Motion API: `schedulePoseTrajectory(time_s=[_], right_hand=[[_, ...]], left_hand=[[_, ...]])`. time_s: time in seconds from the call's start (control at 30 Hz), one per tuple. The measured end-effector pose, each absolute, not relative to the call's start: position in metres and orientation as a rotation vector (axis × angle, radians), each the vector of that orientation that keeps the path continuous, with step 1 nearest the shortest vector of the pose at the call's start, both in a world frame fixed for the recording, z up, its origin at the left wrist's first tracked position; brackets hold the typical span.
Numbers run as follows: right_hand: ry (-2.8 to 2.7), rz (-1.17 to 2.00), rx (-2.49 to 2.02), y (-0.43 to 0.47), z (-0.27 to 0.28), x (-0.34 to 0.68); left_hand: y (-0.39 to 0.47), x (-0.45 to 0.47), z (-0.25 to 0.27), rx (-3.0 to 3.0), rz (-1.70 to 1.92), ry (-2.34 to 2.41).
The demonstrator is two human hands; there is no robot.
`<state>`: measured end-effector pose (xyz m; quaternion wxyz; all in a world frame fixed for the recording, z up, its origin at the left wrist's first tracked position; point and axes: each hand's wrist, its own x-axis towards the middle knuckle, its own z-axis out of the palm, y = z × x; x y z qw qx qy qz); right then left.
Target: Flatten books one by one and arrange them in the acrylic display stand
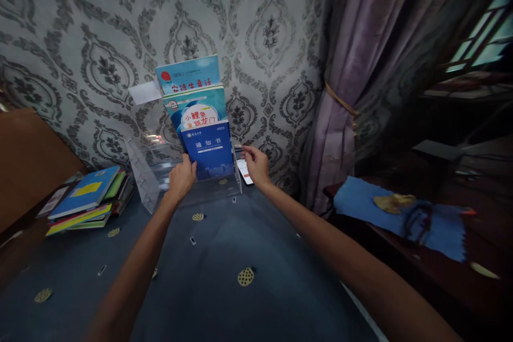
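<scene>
A dark blue booklet [210, 152] marked 2022 stands upright at the front of a clear acrylic book stand [147, 192]. Behind it rise a teal picture book [200, 109] and a taller light-blue book [190, 76]. My left hand [183, 176] is closed on the blue booklet's left edge, thumb towards the cover. To the right of the stand, my right hand [256, 164] has its fingers pinched at the side panel; what lies between them, if anything, is too small to tell. A phone with a lit screen [245, 171] is partly hidden behind that hand.
A stack of books [86, 195] lies on the left of the dark patterned tablecloth [216, 267]. Patterned wallpaper backs the table. A tied purple curtain [340, 91] hangs at the right, beside a dark red surface with a blue cloth [360, 197] on it.
</scene>
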<state>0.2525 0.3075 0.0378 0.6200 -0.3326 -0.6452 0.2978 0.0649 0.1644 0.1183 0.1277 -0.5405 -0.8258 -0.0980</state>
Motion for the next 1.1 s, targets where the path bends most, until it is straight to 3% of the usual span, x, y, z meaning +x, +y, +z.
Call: schedulePoseTrajectory(time_s=[0.37,0.57,0.87,1.1], right_hand=[[-1.400,0.835,-0.779,0.272,-0.004,0.259],[-1.477,0.862,-0.749,0.242,-0.018,0.256],[-1.781,0.864,-0.727,0.208,-0.032,0.251],[-2.210,0.838,-0.593,0.197,-0.048,0.256]], left_hand=[[0.160,0.065,0.114,-1.553,-0.302,-2.328],[0.154,0.051,0.095,-1.591,-0.514,-2.092],[0.142,0.038,0.065,-1.625,-0.754,-1.882],[0.098,0.011,0.020,-1.501,-0.676,-1.921]])
